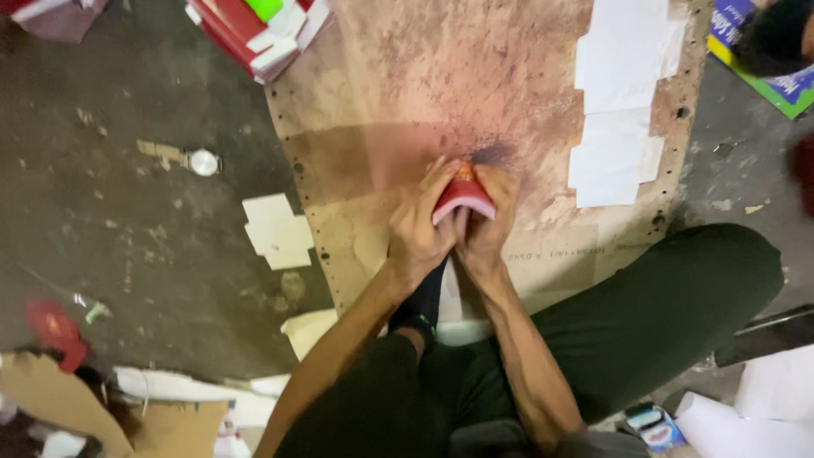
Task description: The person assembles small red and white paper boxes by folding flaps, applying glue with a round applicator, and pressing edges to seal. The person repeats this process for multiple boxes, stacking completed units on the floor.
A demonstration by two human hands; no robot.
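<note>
Both my hands press together on a small red card piece (463,197) with a pale edge, held against a stained brown board (398,102) on the floor. My left hand (417,227) grips its left side, fingers curled over the top. My right hand (490,222) grips its right side. The lower part of the red piece is hidden between my palms.
White paper sheets (619,102) lie on the board's right part. A stack of red and white cartons (259,34) sits at the top. White card scraps (278,231) and brown cardboard (76,407) lie on the dark floor at left. My dark-trousered knee (670,297) is at right.
</note>
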